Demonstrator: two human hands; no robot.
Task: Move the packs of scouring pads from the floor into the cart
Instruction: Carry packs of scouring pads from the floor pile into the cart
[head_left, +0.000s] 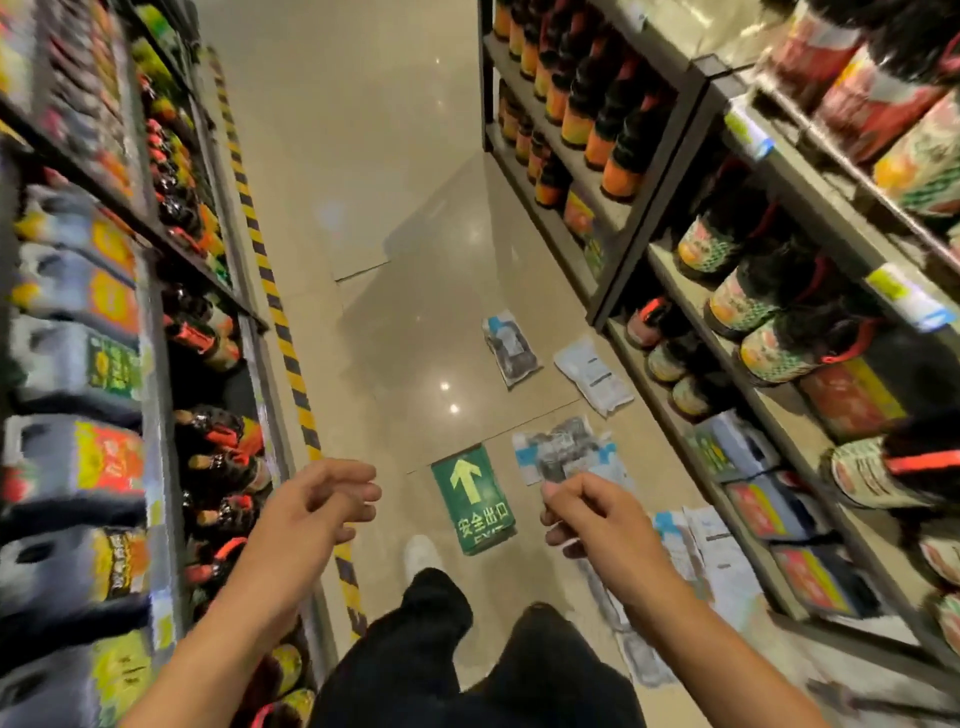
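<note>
Several packs of scouring pads lie on the shiny floor along the foot of the right shelf. A dark pack (511, 349) lies farthest away, with a pale pack (593, 375) beside it. A blue-and-grey pack (563, 449) shows just beyond my right hand (587, 519). More packs (701, 551) lie closer, to the right of my right forearm. Both hands hover in the air in front of me, well above the floor. My right hand's fingers are loosely curled and hold nothing. My left hand (317, 504) is relaxed and holds nothing. No cart is in view.
A narrow shop aisle runs ahead between a left shelf (156, 332) and a right shelf (753, 291), both full of bottles. A green exit-arrow sticker (470, 499) lies on the floor by my white shoe (422, 556). Yellow-black tape (280, 322) edges the left shelf base.
</note>
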